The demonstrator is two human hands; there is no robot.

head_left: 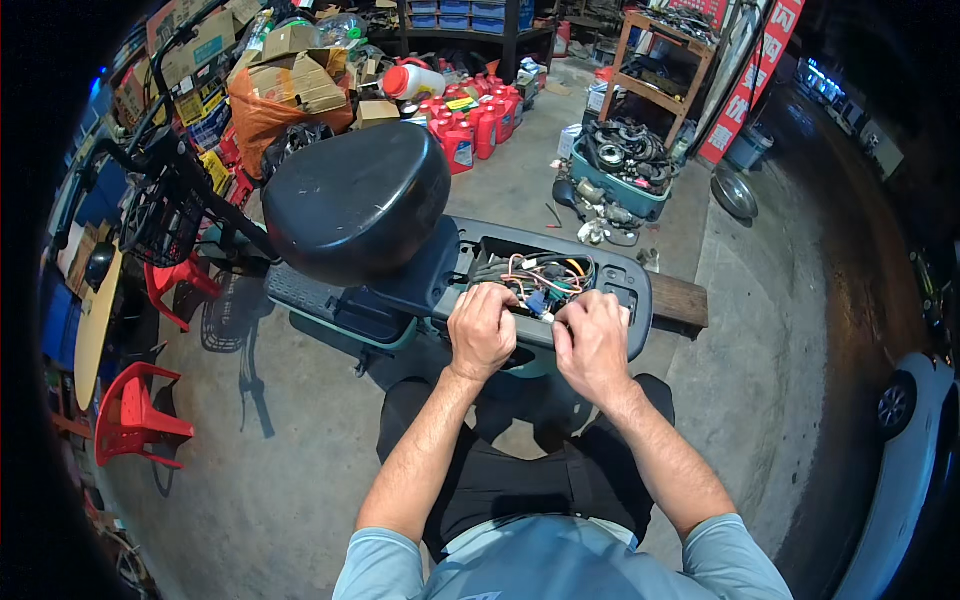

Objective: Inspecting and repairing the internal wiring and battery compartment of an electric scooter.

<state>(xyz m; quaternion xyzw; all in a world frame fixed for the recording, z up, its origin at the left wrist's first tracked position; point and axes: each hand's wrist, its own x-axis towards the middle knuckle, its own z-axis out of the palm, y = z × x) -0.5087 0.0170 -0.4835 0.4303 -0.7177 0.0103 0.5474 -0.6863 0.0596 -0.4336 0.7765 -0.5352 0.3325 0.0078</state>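
An electric scooter stands before me with its black seat (355,200) tipped up. Behind the seat lies an open grey compartment (640,300), filled with a tangle of coloured wires (530,270). A blue connector (537,302) shows among them, between my hands. My left hand (483,330) is closed at the compartment's near left side, its fingertips bent down over the wires. My right hand (597,345) is closed at the near right side, thumb and fingers pinched together beside a small white piece. What either hand grips is hidden behind the fingers.
A wooden bench (680,303) stands behind the scooter's right end. Farther off are a teal crate (640,198) of metal parts, red bottles (485,128) and cardboard boxes (300,85). Red chairs (140,415) stand left; a white car (905,470) is at far right.
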